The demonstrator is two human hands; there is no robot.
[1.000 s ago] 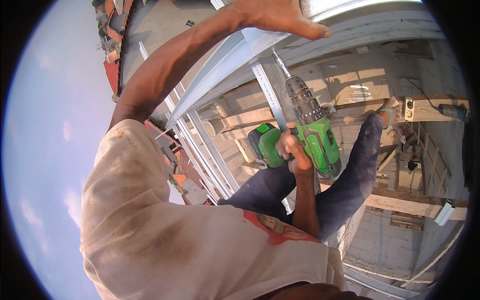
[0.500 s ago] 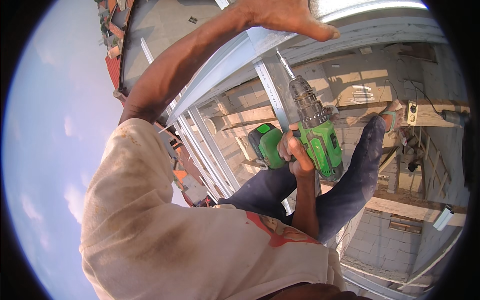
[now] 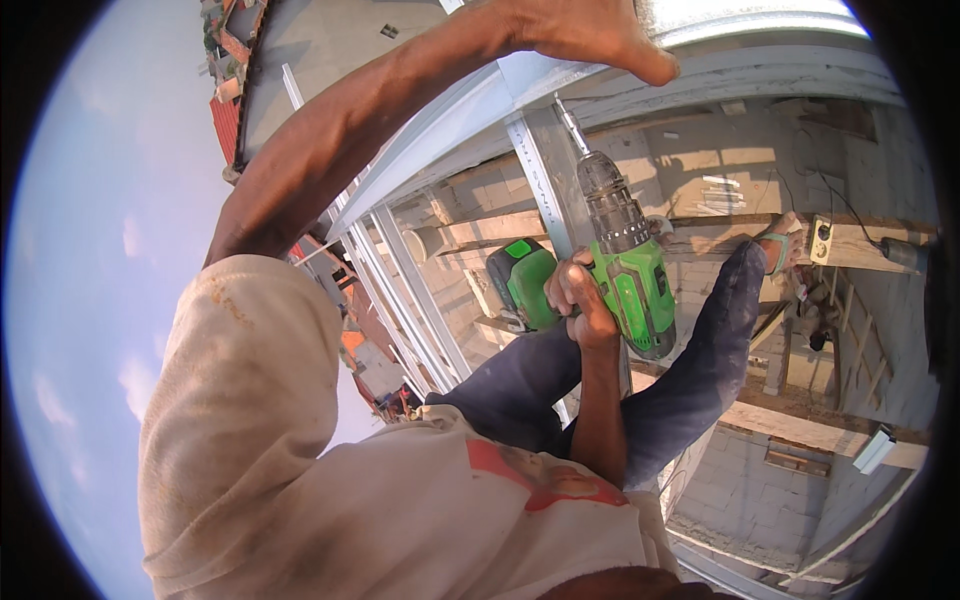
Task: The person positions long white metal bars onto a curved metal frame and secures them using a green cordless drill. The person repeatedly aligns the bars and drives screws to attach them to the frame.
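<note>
My right hand (image 3: 582, 295) is wrapped round the handle of a green and black cordless drill (image 3: 640, 290). Its battery pack (image 3: 522, 283) points to the left. A slim silver bit (image 3: 570, 122) stands in the chuck, pointing up; its tip is close to the lower edge of a shiny metal channel (image 3: 520, 75), and contact cannot be made out. My left arm reaches up to that channel. There my left hand (image 3: 590, 38) lies over the metal, its thumb stretched along the near side; the other fingers are cut off by the frame's top.
I am high up, legs astride a metal post (image 3: 540, 180). My sandalled foot (image 3: 785, 245) rests on a wooden beam (image 3: 715, 235) beside a white socket outlet (image 3: 821, 240) with a cable. Several metal profiles (image 3: 405, 290) run at left. Block walls (image 3: 745, 480) lie below.
The drill and my right hand have shifted slightly left in the picture, along with my torso. My left hand stays at the metal channel.
</note>
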